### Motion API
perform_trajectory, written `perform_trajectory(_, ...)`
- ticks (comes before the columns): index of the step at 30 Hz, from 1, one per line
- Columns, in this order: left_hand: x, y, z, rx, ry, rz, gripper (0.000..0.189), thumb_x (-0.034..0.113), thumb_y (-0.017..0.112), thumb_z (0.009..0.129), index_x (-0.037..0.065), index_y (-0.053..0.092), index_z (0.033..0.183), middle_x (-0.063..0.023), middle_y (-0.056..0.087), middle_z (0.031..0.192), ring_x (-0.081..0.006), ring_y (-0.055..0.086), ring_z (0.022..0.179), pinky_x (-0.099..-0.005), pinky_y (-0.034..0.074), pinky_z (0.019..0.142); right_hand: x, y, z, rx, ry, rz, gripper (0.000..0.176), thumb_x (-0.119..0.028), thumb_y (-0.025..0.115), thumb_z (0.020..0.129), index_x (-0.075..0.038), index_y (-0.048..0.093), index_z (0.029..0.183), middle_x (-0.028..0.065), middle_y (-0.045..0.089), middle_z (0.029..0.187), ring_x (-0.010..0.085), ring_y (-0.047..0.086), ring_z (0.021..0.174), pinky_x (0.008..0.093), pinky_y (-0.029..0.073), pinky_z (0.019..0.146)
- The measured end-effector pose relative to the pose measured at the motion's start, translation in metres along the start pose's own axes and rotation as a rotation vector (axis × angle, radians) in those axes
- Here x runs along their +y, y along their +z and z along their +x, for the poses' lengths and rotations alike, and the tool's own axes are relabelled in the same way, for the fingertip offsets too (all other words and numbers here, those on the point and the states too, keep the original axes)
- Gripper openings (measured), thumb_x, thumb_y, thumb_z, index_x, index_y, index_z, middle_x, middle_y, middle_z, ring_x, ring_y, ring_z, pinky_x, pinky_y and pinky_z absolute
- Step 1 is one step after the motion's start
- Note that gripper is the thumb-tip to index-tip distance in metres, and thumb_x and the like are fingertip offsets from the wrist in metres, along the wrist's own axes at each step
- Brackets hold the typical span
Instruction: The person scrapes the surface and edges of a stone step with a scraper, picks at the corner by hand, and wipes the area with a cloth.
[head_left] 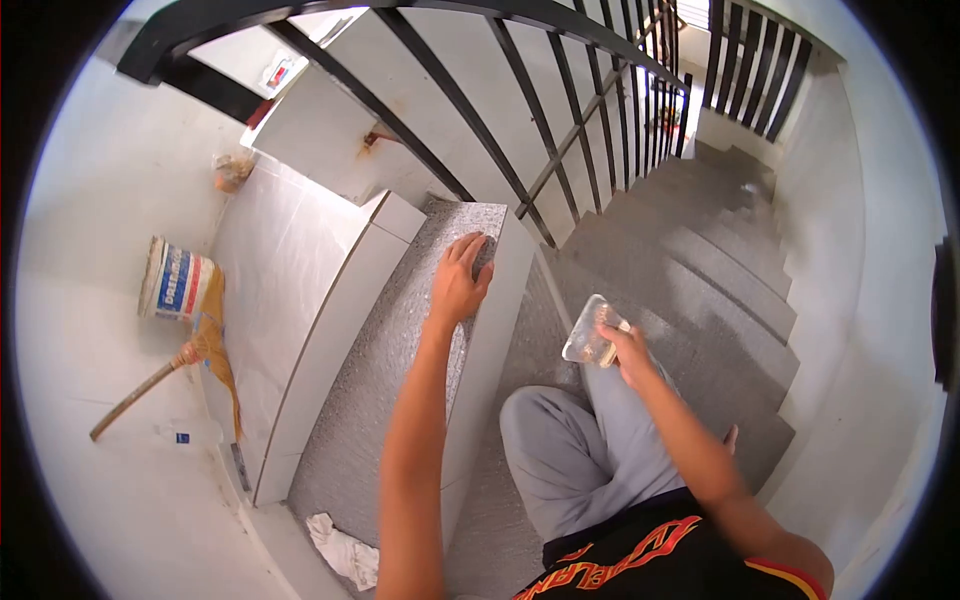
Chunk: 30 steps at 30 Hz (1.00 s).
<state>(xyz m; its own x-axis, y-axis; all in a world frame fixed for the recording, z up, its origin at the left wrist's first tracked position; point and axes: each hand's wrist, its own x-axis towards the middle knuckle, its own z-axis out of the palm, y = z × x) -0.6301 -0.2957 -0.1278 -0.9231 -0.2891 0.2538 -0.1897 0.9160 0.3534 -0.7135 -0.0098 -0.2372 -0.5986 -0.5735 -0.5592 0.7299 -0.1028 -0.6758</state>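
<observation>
My left hand [463,277] reaches forward over the speckled grey stair tread [375,350], its fingers stretched out and resting near the far end of the step's light front edge. Nothing shows in that hand. Over my bent knee, my right hand [630,352] grips a flat, see-through plastic container [588,332] with rounded corners, thumb on top. Some pale matter shows in or on the container. A crumpled white cloth [345,552] lies at the near left end of the same tread.
Black metal railing [520,110] runs along the far side. Grey steps [690,270] descend to the right. On the tiled landing [290,240] at left are a paint bucket [178,282] and a broom [200,345] with a wooden handle. White walls border both sides.
</observation>
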Motion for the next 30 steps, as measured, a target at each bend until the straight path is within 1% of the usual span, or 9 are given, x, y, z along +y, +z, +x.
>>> perform_trajectory(6,0.01,0.019,0.008,0.107,-0.138,0.189,0.036,0.031,0.05,0.092,0.018,0.059,0.125,-0.0059,0.049,0.129,-0.0305,0.041,0.119,-0.0452,0.026,0.104,0.007,0.06,0.093,-0.25,-0.046,0.122,0.024,-0.016,0.071,0.082,-0.003,0.062,0.101,0.0046,0.065,0.092,0.0147,0.063,0.08,0.0303,0.052,0.067)
perform_trajectory(8,0.008,0.022,0.007,0.132,-0.182,0.142,0.037,0.037,0.043,0.095,0.02,0.059,0.125,-0.0057,0.048,0.13,-0.0294,0.038,0.121,-0.046,0.02,0.106,0.005,0.086,0.115,-0.186,-0.011,0.195,0.025,-0.014,0.071,0.082,-0.001,0.061,0.102,0.0058,0.064,0.094,0.0156,0.062,0.082,0.0308,0.052,0.069)
perform_trajectory(16,0.009,0.02,0.01,0.084,-0.192,0.184,0.039,0.038,0.043,0.095,0.02,0.058,0.126,-0.0051,0.047,0.13,-0.0304,0.038,0.121,-0.0463,0.022,0.105,-0.026,0.142,0.152,-0.205,-0.025,0.418,0.027,-0.009,0.07,0.082,0.006,0.059,0.102,0.0123,0.063,0.097,0.0197,0.063,0.085,0.0351,0.054,0.073)
perform_trajectory(19,0.009,0.021,0.009,0.058,-0.201,0.21,0.041,0.038,0.049,0.091,0.02,0.057,0.127,-0.0055,0.045,0.131,-0.031,0.036,0.122,-0.0477,0.021,0.105,-0.026,0.142,0.159,-0.248,-0.077,0.462,0.026,-0.008,0.07,0.08,0.004,0.06,0.101,0.0118,0.064,0.093,0.0211,0.064,0.075,0.0356,0.055,0.067)
perform_trajectory(23,0.002,0.022,0.005,0.035,-0.155,0.232,0.058,0.037,0.065,0.076,0.021,0.053,0.131,-0.0068,0.042,0.132,-0.0312,0.035,0.121,-0.0489,0.022,0.104,-0.017,0.135,0.167,-0.247,-0.088,0.416,0.026,-0.007,0.071,0.08,0.005,0.06,0.1,0.0117,0.065,0.09,0.0206,0.064,0.077,0.0345,0.053,0.071)
perform_trajectory(25,0.006,0.018,0.013,0.037,-0.133,0.252,0.067,0.035,0.07,0.069,0.022,0.052,0.132,-0.007,0.041,0.132,-0.0317,0.035,0.12,-0.0502,0.022,0.102,-0.014,0.129,0.171,-0.233,-0.319,0.179,0.025,-0.009,0.07,0.08,0.004,0.061,0.1,0.0093,0.066,0.087,0.0185,0.063,0.079,0.0322,0.05,0.075)
perform_trajectory(26,0.008,0.019,0.02,-0.005,-0.207,0.27,0.07,0.032,0.072,0.066,0.022,0.052,0.132,-0.0071,0.041,0.132,-0.0324,0.035,0.119,-0.0511,0.024,0.098,-0.013,0.117,0.171,-0.236,-0.323,0.184,0.025,-0.009,0.07,0.08,0.004,0.061,0.1,0.0093,0.066,0.087,0.0185,0.063,0.079,0.0322,0.05,0.075)
perform_trajectory(28,0.014,0.019,0.04,-0.039,-0.282,0.287,0.073,0.029,0.075,0.062,0.022,0.052,0.131,-0.0071,0.04,0.131,-0.033,0.035,0.118,-0.0521,0.026,0.095,-0.029,0.087,0.143,-0.105,-0.163,-0.126,0.025,-0.012,0.07,0.081,0.001,0.062,0.1,0.0075,0.067,0.089,0.017,0.063,0.083,0.0309,0.048,0.078)
perform_trajectory(30,0.019,0.028,0.064,-0.023,-0.368,0.351,0.073,0.028,0.078,0.063,0.026,0.053,0.131,-0.007,0.04,0.132,-0.0348,0.035,0.119,-0.0558,0.031,0.092,-0.015,0.057,0.142,-0.045,-0.072,-0.089,0.023,-0.014,0.069,0.082,0.0,0.063,0.098,0.0072,0.067,0.092,0.0161,0.062,0.084,0.031,0.047,0.076)
